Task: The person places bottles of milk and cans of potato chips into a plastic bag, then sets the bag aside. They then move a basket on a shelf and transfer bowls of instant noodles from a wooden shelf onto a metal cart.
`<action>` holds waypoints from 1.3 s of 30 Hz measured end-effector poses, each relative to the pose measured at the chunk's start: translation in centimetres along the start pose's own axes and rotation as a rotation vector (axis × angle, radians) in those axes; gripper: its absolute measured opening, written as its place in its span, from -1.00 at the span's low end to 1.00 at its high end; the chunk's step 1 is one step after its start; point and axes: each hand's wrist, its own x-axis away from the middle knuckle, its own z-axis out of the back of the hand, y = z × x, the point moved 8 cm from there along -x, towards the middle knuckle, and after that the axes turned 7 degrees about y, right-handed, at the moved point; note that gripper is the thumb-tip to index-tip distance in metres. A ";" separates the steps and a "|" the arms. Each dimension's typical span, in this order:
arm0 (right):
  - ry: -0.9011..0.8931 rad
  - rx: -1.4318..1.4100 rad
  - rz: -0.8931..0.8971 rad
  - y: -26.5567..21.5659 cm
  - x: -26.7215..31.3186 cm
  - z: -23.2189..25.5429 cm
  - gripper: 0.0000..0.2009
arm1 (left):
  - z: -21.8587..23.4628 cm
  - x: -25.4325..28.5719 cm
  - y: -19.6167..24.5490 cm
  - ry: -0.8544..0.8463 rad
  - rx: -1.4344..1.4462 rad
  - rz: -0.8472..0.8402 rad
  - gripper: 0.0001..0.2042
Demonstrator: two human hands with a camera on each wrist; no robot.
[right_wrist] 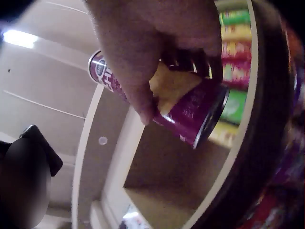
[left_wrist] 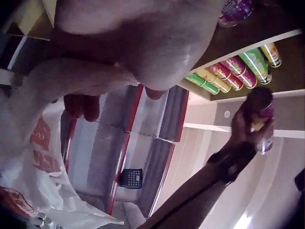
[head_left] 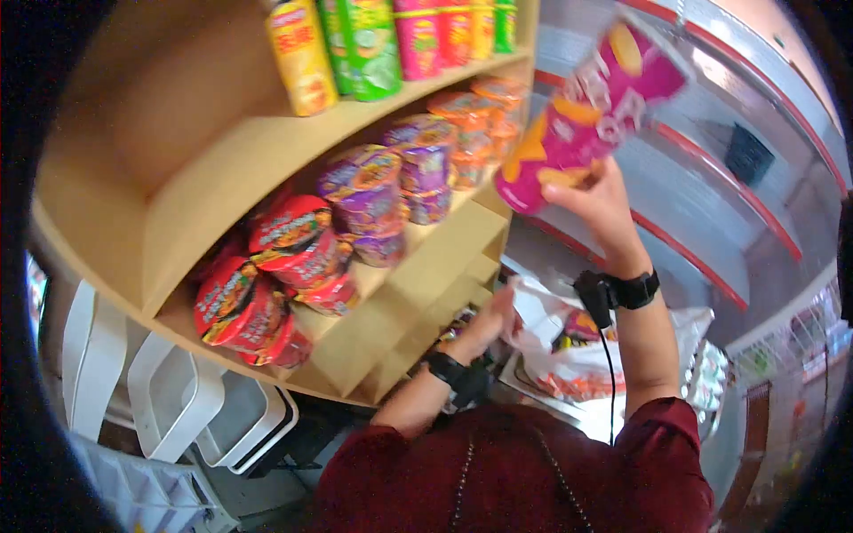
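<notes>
My right hand (head_left: 600, 209) is raised at the upper right, gripping a purple chip canister (head_left: 593, 111) near its lower end. Thumb and fingers wrap around the canister (right_wrist: 190, 107) in the right wrist view, with its metal bottom rim facing the shelf. Lower down, my left hand (head_left: 487, 322) is at the edge of a white plastic bag (head_left: 542, 306) containing colourful packages. In the left wrist view the bag (left_wrist: 52, 176) hangs from the left hand (left_wrist: 138, 43), its edge gathered at the fingers.
A curved wooden shelf (head_left: 240, 155) stands at the left. Chip canisters (head_left: 369, 49) line its upper level; red noodle cups (head_left: 293, 235), purple cups (head_left: 364, 191) and orange cups (head_left: 471, 115) stand below. Red-edged shelving (head_left: 702, 160) rises behind. White baskets (head_left: 173, 400) are at the lower left.
</notes>
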 end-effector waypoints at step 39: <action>0.389 1.680 -0.706 9.1 26.5 38.6 -0.59 | -4.6 -0.6 3.4 -0.140 -0.189 0.073 -0.47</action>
